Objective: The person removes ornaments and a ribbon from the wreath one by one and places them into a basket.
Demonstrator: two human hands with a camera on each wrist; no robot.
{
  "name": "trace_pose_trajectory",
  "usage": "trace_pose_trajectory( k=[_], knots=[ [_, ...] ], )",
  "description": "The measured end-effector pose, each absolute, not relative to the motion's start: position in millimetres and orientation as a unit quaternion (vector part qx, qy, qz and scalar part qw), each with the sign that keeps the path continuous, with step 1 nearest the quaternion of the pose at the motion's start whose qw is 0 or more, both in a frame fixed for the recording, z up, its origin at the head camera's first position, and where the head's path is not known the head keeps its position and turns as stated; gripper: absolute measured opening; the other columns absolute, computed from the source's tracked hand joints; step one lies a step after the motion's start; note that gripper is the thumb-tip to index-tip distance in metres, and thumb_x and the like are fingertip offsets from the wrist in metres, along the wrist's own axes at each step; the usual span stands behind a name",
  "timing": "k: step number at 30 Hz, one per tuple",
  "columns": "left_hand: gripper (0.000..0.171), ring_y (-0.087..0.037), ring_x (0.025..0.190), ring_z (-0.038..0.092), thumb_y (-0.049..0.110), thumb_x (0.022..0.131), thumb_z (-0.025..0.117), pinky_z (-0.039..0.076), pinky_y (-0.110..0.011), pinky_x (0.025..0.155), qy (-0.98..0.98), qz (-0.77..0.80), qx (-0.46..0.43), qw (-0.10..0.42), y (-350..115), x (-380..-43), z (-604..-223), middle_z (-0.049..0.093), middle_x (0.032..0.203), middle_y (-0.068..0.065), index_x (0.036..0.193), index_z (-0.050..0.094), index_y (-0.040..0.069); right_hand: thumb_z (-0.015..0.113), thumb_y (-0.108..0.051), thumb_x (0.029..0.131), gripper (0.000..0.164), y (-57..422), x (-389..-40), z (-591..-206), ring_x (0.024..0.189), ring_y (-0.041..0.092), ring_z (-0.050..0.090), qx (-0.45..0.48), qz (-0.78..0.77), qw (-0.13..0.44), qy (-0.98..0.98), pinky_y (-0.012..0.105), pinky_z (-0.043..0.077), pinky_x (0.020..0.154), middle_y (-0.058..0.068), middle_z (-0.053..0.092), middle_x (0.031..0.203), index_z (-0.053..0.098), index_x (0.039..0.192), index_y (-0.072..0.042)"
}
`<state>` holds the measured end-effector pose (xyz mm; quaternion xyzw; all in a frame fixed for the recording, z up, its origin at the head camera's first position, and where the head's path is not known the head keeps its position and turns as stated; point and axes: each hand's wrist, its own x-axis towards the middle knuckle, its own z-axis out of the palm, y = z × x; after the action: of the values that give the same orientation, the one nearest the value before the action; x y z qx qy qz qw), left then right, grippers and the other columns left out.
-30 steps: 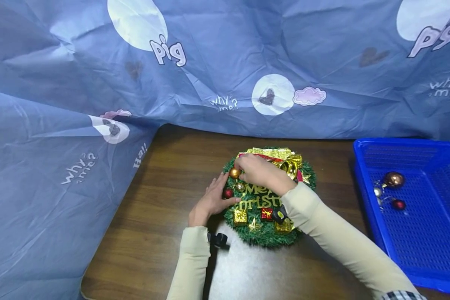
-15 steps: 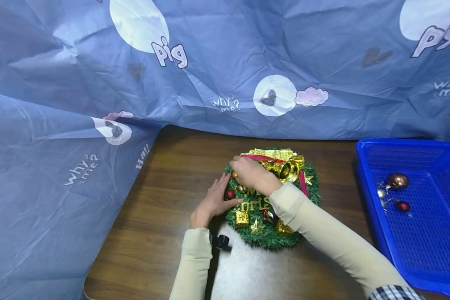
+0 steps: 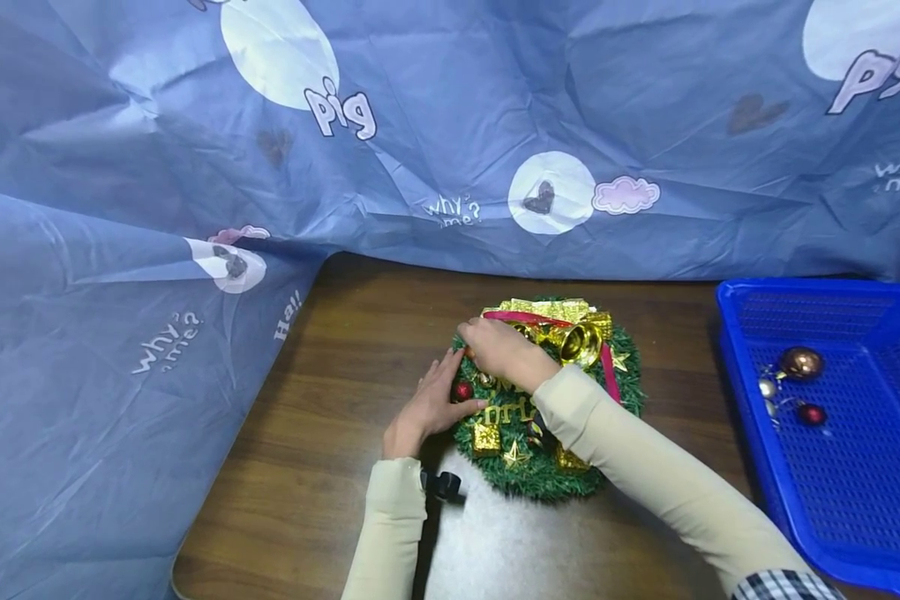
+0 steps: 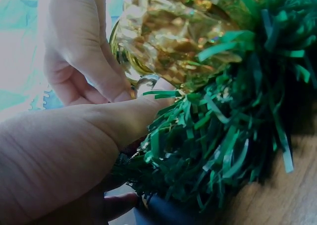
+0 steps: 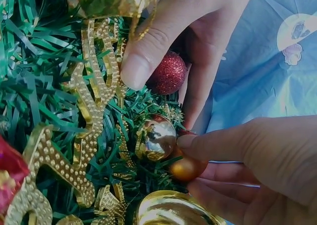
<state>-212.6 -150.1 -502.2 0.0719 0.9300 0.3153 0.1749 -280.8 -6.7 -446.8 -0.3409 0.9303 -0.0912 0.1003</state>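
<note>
Wreath (image 3: 532, 482) of green tinsel lies on the worktop (image 3: 307, 458), in from its far edge and well to the right of its left edge. The head view shows the left hand (image 3: 432, 402) at the wreath's left side and the right hand (image 3: 502, 346) reaching over its upper left, covering part of the gold lettering (image 5: 91, 106). From there only a sliver of the orange-gold bauble (image 5: 187, 168) shows; the right wrist view reveals the right hand's grip clamped on it between thumb and fingers, just beside a shiny pale-gold bauble (image 5: 156, 137). That same view shows the left hand's grip apart, thumb and straight fingers lying on either side of a glittery red bauble (image 5: 170, 74).

The left wrist view looks in low, giving the left thumb resting against the tinsel and a crinkled gold foil piece (image 4: 173, 36) close up; it cannot tell what the right hand holds.

The head view alone takes in the blue basket (image 3: 870, 289) at the right of the worktop, near its far edge, with a brown bauble (image 3: 801, 363) and a dark red bauble (image 3: 812, 413) inside, and the printed blue cloth (image 3: 420, 125) hanging behind the far edge.
</note>
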Motion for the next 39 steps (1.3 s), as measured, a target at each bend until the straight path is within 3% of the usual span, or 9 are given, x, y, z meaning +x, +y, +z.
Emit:
trace_pose_trajectory(
  k=[12, 24, 31, 39],
  knots=[
    [0.095, -0.031, 0.149, 0.001, 0.049, 0.086, 0.065, 0.005, -0.05, 0.121, 0.931, 0.313, 0.075, 0.173, -147.8, -214.8, -496.5, 0.001, 0.162, -0.004, 0.155, 0.007, 0.02, 0.06, -0.003, 0.09, 0.025, -4.2, -278.5, -433.2, 0.1, 0.028, 0.064, -0.345, -0.08, 0.089, 0.931, 0.039, 0.054, 0.089, 0.015, 0.063, 0.11, 0.064, 0.114, -0.001],
    [0.093, -0.032, 0.149, 0.004, 0.048, 0.086, 0.067, 0.009, -0.054, 0.12, 0.927, 0.328, 0.07, 0.17, -150.4, -211.3, -501.5, 0.005, 0.162, -0.005, 0.155, 0.01, 0.023, 0.068, -0.007, 0.086, 0.022, 16.9, -261.6, -392.9, 0.094, 0.027, 0.063, -0.356, -0.147, 0.006, 0.923, 0.04, 0.054, 0.085, 0.013, 0.064, 0.103, 0.065, 0.107, -0.001],
    [0.092, -0.032, 0.149, 0.003, 0.049, 0.085, 0.066, 0.01, -0.058, 0.118, 0.928, 0.325, 0.066, 0.17, -149.8, -209.1, -504.8, 0.005, 0.162, -0.005, 0.155, 0.011, 0.024, 0.068, -0.012, 0.088, 0.028, 42.6, -250.9, -365.3, 0.103, 0.029, 0.062, -0.322, -0.21, 0.007, 0.923, 0.042, 0.052, 0.091, 0.012, 0.064, 0.113, 0.064, 0.114, -0.003],
    [0.091, -0.033, 0.148, 0.004, 0.048, 0.086, 0.066, 0.011, -0.06, 0.117, 0.926, 0.331, 0.073, 0.166, -150.0, -207.8, -503.7, 0.005, 0.162, -0.005, 0.155, 0.012, 0.024, 0.071, -0.012, 0.086, 0.032, 68.6, -234.1, -332.2, 0.105, 0.027, 0.061, -0.321, -0.231, -0.037, 0.918, 0.045, 0.049, 0.094, 0.012, 0.065, 0.115, 0.064, 0.116, -0.002]
  ],
)
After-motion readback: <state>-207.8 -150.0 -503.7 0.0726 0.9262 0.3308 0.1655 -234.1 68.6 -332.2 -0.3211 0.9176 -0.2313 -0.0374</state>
